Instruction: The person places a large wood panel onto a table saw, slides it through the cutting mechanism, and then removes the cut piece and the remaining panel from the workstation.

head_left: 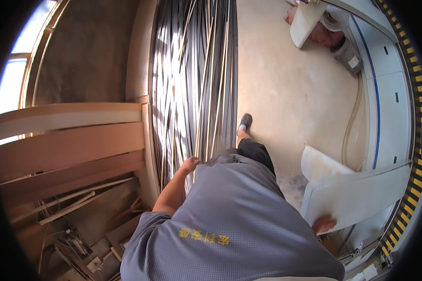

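Observation:
My left hand hangs beside my waist, over the near end of a heap of long strips. Its fingers look curled in, and whatever they might hold is hidden. The strips are black, silvery and pale, running lengthwise ahead of me. On the other side, my right hand is low by the lower edge of a white panel. Those fingers appear stretched out against or just over the panel; contact is hard to judge. My grey shirt hides part of the right arm.
Brown boards and a cluttered wooden recess lie on the left. A dark grey bin, a hose and a second white panel are at the right, beside white cabinets with yellow-black striping. My shoe is on the beige floor.

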Demonstrator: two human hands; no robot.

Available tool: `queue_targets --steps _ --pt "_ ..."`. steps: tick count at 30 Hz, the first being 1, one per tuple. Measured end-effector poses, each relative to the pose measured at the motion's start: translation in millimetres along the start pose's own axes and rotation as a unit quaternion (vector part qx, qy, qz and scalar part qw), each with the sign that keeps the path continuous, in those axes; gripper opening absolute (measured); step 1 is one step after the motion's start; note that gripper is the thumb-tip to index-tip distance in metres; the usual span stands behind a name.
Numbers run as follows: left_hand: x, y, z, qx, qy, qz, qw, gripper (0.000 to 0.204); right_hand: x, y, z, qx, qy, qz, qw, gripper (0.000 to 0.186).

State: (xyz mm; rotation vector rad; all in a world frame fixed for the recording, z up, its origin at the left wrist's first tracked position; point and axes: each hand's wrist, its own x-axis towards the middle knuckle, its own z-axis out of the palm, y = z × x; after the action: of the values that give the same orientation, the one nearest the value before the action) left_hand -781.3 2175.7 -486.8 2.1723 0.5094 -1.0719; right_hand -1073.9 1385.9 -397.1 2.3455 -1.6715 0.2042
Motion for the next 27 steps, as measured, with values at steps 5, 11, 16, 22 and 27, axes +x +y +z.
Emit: queue_targets --steps 5,11,16,22,27 --pt "39 22 -117 -0.081 0.126 -0.063 0.987 0.042 23 -43 -12 -0.188 -0.129 0.24 0.944 0.075" --pt "73 106 -196 -0.055 0.202 0.029 0.977 0.043 27 -30 -14 -0.137 -0.14 0.232 0.953 0.074" --pt "104 188 -223 0.027 0.132 0.041 0.99 0.048 24 -40 -12 -0.118 -0.147 0.243 0.952 0.073" --pt "122 232 -235 0.141 0.07 0.104 0.982 0.044 19 -72 -7 -0.08 -0.056 0.375 0.922 0.076" --pt "128 256 -241 0.204 0.026 0.075 0.976 0.041 20 -50 3 -0.09 -0.086 0.369 0.921 0.075"
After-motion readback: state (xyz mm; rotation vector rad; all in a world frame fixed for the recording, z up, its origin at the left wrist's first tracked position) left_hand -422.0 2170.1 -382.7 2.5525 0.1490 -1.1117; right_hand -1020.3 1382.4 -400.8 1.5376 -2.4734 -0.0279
